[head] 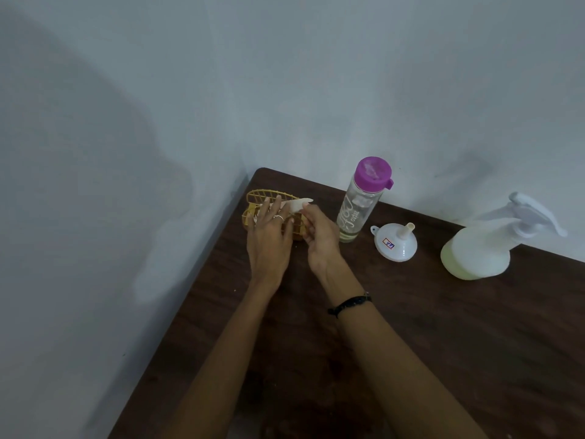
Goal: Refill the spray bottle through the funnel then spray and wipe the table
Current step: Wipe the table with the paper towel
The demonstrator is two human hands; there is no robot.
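Reaching both hands to the yellow wire basket [253, 213] at about 10 o'clock on the counter [411, 343], we are judging the task as near its wiping stage or just before it. Left hand [269, 239] is lying flat with fingers straight across the basket top, steadying it. Right hand [318, 236] is pinching a white tissue [300, 204] between thumb and fingertips, pulling it up from the basket.

We are reading the refill as likely done: the funnel [395, 240] is sitting upside down on the counter at about 1 o'clock, spout up, not in any bottle, and the spray bottle [484, 245] has its trigger head screwed on. We cannot tell whether spraying is done; no wet patch is showing on the dark wood. Wiping is still left.

Spray bottle is standing at about 2 o'clock near the wall, well apart from both hands: translucent white body, white trigger head, pale yellow-green liquid showing low in the body. It looks tilted, likely from the wide lens.

The clear bottle with purple cap [361, 201] is standing between basket and funnel, just beside the right hand, capped, a little pale liquid at its bottom.
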